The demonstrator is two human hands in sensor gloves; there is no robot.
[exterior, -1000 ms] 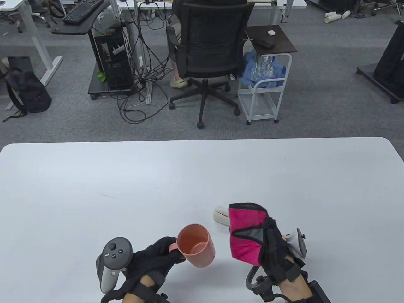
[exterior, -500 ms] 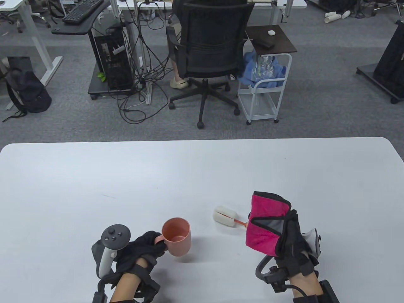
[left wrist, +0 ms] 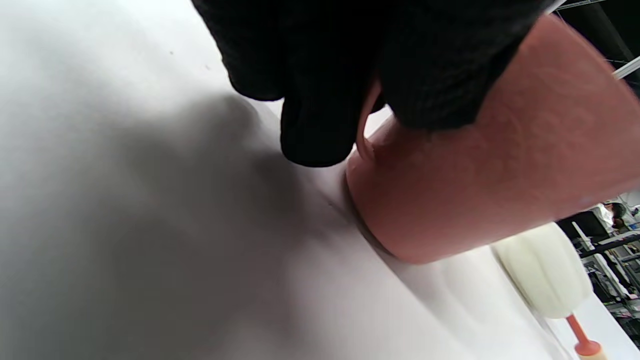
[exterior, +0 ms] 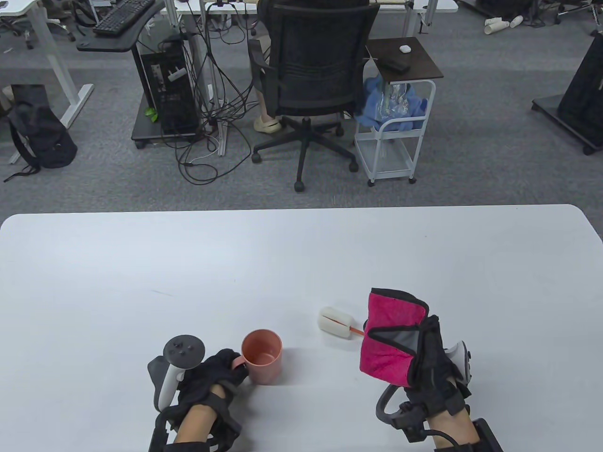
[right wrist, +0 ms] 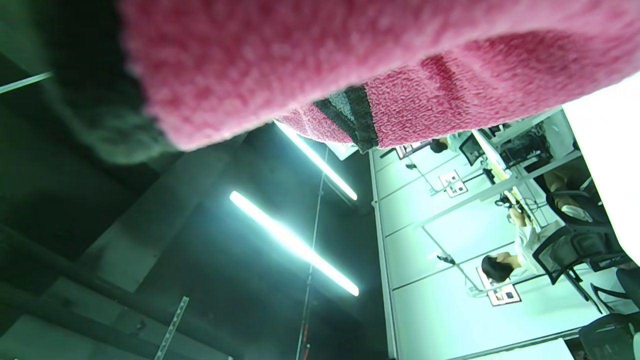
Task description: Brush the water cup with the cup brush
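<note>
A pink water cup (exterior: 262, 356) stands upright on the white table (exterior: 301, 254), near the front. My left hand (exterior: 225, 368) grips its handle; in the left wrist view my black-gloved fingers (left wrist: 320, 100) wrap the handle and the cup (left wrist: 490, 170) rests on the table. The cup brush (exterior: 335, 322), with a white sponge head and an orange stem, lies to the right of the cup; its head also shows in the left wrist view (left wrist: 545, 270). My right hand (exterior: 431, 358) holds a pink cloth (exterior: 391, 329) above the brush's handle end, hiding it. The cloth (right wrist: 350, 65) fills the top of the right wrist view.
Beyond the table's far edge stand a black office chair (exterior: 315, 80) and a small white cart (exterior: 395, 113). The table's front edge is close below both wrists.
My left hand brought the tilted, raised cup down and left, so it now stands upright on the table. My right hand with the cloth moved right, uncovering the brush head.
</note>
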